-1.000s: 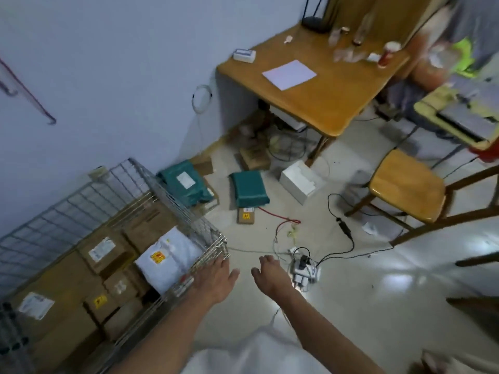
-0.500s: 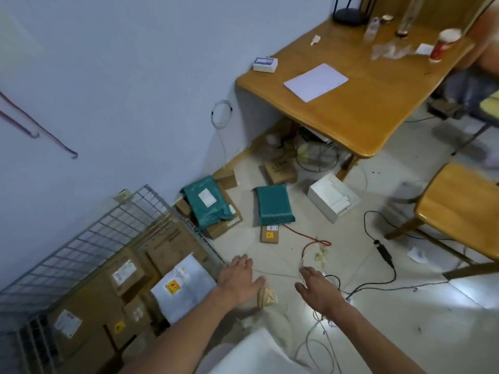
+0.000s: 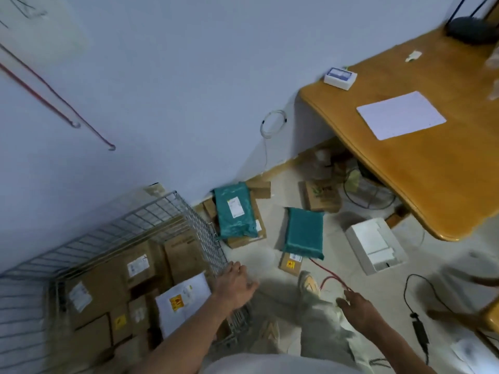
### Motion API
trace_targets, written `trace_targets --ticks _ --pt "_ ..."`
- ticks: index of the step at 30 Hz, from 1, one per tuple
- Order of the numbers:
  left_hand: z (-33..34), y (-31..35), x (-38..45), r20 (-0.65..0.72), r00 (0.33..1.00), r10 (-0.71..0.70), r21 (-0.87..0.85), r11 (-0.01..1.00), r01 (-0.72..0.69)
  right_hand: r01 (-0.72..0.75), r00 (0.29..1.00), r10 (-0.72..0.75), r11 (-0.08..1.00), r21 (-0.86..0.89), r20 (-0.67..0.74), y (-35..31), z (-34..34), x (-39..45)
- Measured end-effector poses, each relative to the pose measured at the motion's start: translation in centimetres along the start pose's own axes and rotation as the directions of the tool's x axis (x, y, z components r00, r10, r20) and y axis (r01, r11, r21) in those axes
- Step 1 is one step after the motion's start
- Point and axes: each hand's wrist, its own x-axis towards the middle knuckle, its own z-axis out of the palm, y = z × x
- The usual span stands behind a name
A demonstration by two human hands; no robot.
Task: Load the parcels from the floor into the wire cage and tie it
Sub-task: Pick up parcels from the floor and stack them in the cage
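The wire cage (image 3: 151,211) stands at lower left against the wall, holding several brown boxes and a white mailer (image 3: 183,298). My left hand (image 3: 235,284) hovers by the cage's near corner, fingers apart, holding nothing. My right hand (image 3: 356,303) is open over the floor near a red cord (image 3: 332,279). On the floor ahead lie a teal mailer (image 3: 236,211) on flat cardboard boxes, a second teal mailer (image 3: 305,233) over a small brown box (image 3: 290,264), another brown box (image 3: 322,195) and a white box (image 3: 375,244).
A wooden table (image 3: 432,163) overhangs the floor at right, with a sheet of paper and a small white box on it. Black cables and a power adapter (image 3: 420,330) trail across the floor at right. Red hooked cords (image 3: 54,103) hang on the wall. My legs and shoes are below.
The view has swung left and moved closer to the parcels. Both hands have spread apart; my left hand stays by the cage corner and my right has drifted right, near the red cord.
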Motion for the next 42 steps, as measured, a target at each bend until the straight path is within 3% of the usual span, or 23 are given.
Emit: trace_targets --ticks 3,7,10,15,21,25,28,30,33,38,42 --pt "-0.7 -1.0 1.0 -0.086 0.994 -0.072 -0.061 0.996 0.067 0.022 0.996 -0.019 0.999 -0.034 0.082 -1.0 -3.2 4.3" --pt "-2.3 -1.6 3.1 -0.175 0.968 -0.182 -0.133 0.978 0.16 0.102 0.994 -0.099 0.993 -0.061 0.052 -4.0 -8.2 10.1" --pt "-3.2 -1.2 5.7 -0.112 0.965 -0.236 -0.154 0.964 0.218 0.142 0.989 -0.132 0.974 -0.174 0.072 -5.4 -11.0 14.1" --pt "-3.2 -0.1 11.7 0.025 0.981 -0.193 -0.154 0.969 0.195 0.104 0.99 -0.07 0.948 -0.3 0.124 -5.4 -12.8 19.8" --pt "-0.6 -1.5 26.4 0.19 0.98 -0.063 -0.077 0.994 0.079 0.025 0.989 0.021 0.952 -0.306 0.145 -4.2 -9.9 29.1" --pt "0.9 -2.5 35.8 0.138 0.985 -0.099 -0.191 0.974 0.125 -0.09 0.964 0.138 0.973 -0.21 0.226 -4.6 -5.8 36.9" --pt "2.6 -5.7 43.4 0.114 0.96 -0.255 -0.362 0.889 0.279 -0.109 0.948 0.143 0.985 -0.132 0.284 -6.3 -1.6 43.9" --pt "4.5 -9.3 48.3 0.1 0.917 -0.387 -0.49 0.783 0.384 -0.09 0.946 0.122 0.989 -0.12 0.302 -8.0 1.6 49.2" --pt "7.3 -15.2 54.4 0.076 0.847 -0.527 -0.598 0.656 0.461 -0.09 0.934 0.071 0.995 0.037 0.35 -11.8 5.8 56.1" --pt "10.5 -21.8 62.2 0.078 0.775 -0.627 -0.716 0.505 0.481 -0.09 0.937 -0.049 0.924 0.372 0.347 -20.5 11.6 67.0" --pt "13.3 -25.0 68.1 0.184 0.743 -0.644 -0.873 0.24 0.425 -0.052 0.944 -0.124 0.858 0.512 0.306 -27.1 15.6 73.6"
